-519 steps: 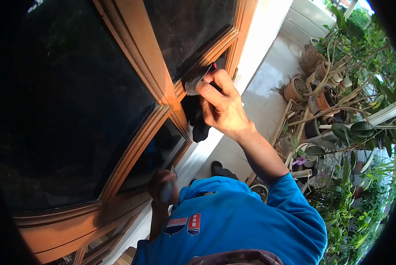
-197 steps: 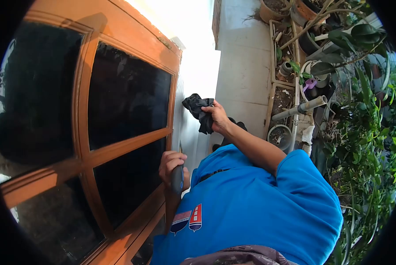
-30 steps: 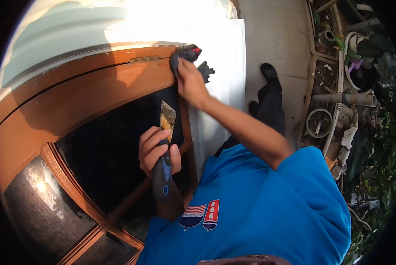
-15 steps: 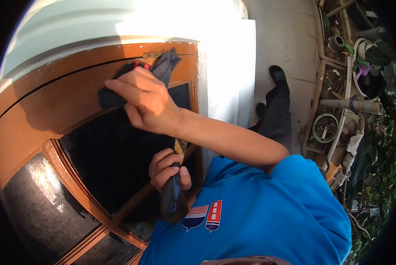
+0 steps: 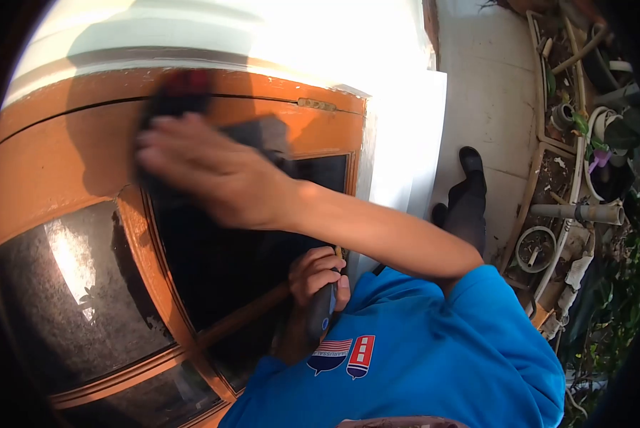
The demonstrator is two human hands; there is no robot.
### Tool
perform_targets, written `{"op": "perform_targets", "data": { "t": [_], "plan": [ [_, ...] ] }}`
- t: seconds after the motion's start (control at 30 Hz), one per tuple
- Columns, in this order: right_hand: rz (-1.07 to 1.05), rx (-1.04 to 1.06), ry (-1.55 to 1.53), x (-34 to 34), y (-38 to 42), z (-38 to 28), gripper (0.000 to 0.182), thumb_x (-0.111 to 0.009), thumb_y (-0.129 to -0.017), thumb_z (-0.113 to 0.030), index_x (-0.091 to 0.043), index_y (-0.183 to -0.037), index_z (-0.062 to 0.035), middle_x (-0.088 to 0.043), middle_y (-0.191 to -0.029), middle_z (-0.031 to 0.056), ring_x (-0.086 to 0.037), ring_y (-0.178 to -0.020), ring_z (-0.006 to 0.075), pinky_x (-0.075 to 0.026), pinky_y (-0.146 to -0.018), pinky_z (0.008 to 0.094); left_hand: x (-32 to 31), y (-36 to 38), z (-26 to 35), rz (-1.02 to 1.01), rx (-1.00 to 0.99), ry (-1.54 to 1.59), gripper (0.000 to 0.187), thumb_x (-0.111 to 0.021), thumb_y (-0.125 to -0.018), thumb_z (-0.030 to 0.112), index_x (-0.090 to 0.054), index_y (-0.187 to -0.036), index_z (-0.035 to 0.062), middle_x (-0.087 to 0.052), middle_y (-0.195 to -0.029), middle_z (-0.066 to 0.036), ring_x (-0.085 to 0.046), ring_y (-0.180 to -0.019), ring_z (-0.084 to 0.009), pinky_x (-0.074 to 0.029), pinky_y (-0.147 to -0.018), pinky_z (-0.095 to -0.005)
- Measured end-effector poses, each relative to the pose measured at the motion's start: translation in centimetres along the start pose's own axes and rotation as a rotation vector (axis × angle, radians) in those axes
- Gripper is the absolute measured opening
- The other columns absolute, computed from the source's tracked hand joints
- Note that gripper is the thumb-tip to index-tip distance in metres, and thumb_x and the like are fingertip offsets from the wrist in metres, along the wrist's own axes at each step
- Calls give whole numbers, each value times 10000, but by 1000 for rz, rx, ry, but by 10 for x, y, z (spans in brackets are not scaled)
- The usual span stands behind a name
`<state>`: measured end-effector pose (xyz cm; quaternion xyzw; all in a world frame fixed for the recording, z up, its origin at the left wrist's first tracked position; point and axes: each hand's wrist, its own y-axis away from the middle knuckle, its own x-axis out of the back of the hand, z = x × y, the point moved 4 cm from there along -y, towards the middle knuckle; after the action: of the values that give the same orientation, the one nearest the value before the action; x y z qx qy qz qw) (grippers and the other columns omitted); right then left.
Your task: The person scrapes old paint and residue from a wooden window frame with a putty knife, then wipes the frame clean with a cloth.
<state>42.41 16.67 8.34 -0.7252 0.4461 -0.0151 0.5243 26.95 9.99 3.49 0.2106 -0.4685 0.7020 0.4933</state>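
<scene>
My right hand (image 5: 205,167), blurred by motion, is closed around a dark cloth (image 5: 173,100) with a red patch and presses it to the orange-brown wooden frame (image 5: 38,157). A loose grey fold of the cloth hangs out past the wrist side. Lower down, near my belly, my left hand (image 5: 316,277) is wrapped around a tool with a black-and-blue handle (image 5: 321,317). A small yellowish part of that tool shows above the fingers; its working end is mostly hidden.
Dark glass panes (image 5: 70,299) sit in the wooden frame, with a hinge (image 5: 316,105) near its edge. A white wall (image 5: 398,164) adjoins it. Planter boxes (image 5: 555,175), a grey pipe (image 5: 580,212) and pots stand along the tiled walkway (image 5: 477,78).
My right hand has swept the cloth left along the frame, away from the hinge. My left hand keeps its hold on the tool. The view has shifted somewhat left.
</scene>
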Motion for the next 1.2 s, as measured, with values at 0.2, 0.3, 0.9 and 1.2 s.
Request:
{"op": "perform_targets", "data": {
  "t": [0.2, 0.3, 0.9, 1.2],
  "plan": [
    [-394, 180, 205, 33, 42, 32, 602, -665, -831, -127, -536, -1413, -50, -524, -1447, 179, -444, -1408, 350, -285, -1203, 564, 13, 5, 8, 55, 9, -11, 272, -635, -725, 27, -475, -944, 24, -627, -683, -151, -629, -577, -272, -542, -540, -369],
    [-515, -31, 409, 91, 159, 70, 610, -716, -819, -247, -554, -1331, 42, -588, -1256, 196, -570, -1213, 368, -336, -1126, 599, 12, 10, 8, 63, 32, -16, 268, -633, -722, 28, -474, -939, 31, -625, -685, -143, -632, -582, -266, -536, -529, -362],
    [-534, 312, 297, 18, -2, 37, 843, -433, -929, -645, -507, -1400, 50, -461, -1478, 239, -327, -1466, 419, -209, -1186, 635, 21, 11, 15, 65, 127, -16, 293, -653, -742, 33, -474, -968, 77, -630, -761, -110, -659, -684, -272, -522, -582, -363],
    [-559, 279, 288, 9, -5, 18, 815, -439, -914, -702, -601, -1321, -15, -640, -1186, 134, -590, -1104, 307, -380, -1002, 588, 15, 8, 16, 37, 120, 23, 295, -651, -752, 22, -472, -980, 78, -631, -784, -111, -660, -690, -273, -533, -600, -387]
  ]
}}
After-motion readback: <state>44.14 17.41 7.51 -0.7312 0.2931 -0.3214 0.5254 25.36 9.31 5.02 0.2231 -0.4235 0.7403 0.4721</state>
